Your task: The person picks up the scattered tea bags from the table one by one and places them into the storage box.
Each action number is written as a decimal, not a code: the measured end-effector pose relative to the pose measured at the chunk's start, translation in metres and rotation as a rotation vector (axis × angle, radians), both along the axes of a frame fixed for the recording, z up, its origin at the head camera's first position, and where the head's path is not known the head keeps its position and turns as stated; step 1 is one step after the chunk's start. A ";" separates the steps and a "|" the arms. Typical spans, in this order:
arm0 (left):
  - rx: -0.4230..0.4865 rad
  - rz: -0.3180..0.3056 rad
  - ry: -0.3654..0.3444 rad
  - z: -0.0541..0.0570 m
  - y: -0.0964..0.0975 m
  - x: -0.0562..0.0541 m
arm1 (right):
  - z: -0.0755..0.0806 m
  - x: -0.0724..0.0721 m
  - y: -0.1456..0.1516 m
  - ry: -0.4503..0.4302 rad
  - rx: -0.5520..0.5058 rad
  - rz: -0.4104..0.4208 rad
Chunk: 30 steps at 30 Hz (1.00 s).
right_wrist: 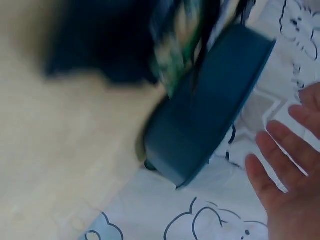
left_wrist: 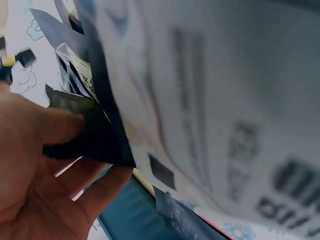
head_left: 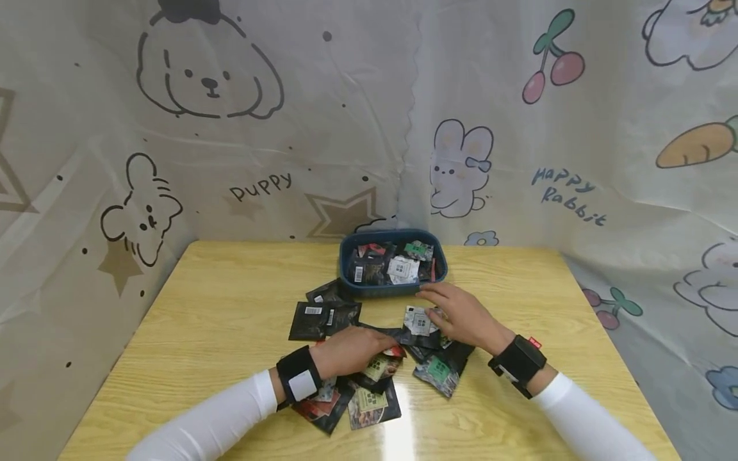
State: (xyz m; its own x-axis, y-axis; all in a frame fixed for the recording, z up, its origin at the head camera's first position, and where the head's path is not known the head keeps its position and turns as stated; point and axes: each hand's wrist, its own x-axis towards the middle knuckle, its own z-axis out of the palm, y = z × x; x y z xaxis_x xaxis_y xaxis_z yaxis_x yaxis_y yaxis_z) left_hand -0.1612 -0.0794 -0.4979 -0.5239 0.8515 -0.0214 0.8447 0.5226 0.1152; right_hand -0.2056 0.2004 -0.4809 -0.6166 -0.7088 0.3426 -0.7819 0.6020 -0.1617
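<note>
My left hand [head_left: 348, 351] is over the left part of a loose pile of flat packets. In the left wrist view its thumb and fingers pinch a dark packet [left_wrist: 95, 132]; a red-marked packet [head_left: 396, 351] shows right at its fingertips in the head view. My right hand [head_left: 469, 318] hovers by the right part of the pile, fingers extended and apart in the right wrist view. Under its fingertips lies a black packet with a white label [head_left: 421, 322]. A green-labelled packet [head_left: 439, 370] and a yellow-labelled packet [head_left: 371, 401] lie nearer to me.
A dark blue bin [head_left: 385, 292] holding several packets stands at the table's back edge, just beyond the pile. Black packets with barcode stickers [head_left: 305, 323] lie left of it. A printed cloth [head_left: 357, 128] hangs behind and beside the wooden table [head_left: 219, 301].
</note>
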 end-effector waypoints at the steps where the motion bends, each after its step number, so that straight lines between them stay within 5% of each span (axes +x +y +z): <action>1: 0.011 0.002 0.008 0.001 -0.002 -0.001 | -0.002 0.006 0.000 -0.040 0.021 0.006; 5: 0.050 0.024 0.005 0.009 -0.007 -0.003 | -0.015 0.019 -0.002 -0.216 0.128 0.001; 8: 0.083 0.041 -0.024 0.021 -0.010 -0.004 | -0.027 0.022 -0.004 -0.268 0.195 -0.006; 15: 0.181 0.108 -0.028 0.053 -0.018 -0.013 | -0.038 0.027 -0.011 -0.172 0.186 0.029; 23: 0.257 0.183 0.123 0.073 -0.015 -0.059 | -0.034 0.034 -0.009 -0.087 0.096 0.050; 30: 0.266 0.294 0.197 0.069 -0.012 -0.105 | -0.015 0.053 -0.010 -0.058 0.012 0.091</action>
State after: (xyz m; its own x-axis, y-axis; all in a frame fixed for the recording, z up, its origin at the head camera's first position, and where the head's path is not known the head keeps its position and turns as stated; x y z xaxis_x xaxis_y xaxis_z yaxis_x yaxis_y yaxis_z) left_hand -0.2667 -0.0916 -0.4288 -0.7172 0.6278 0.3026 0.6835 0.7183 0.1296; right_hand -0.1523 0.1901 -0.4959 -0.5684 -0.7665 0.2991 -0.8228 0.5314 -0.2016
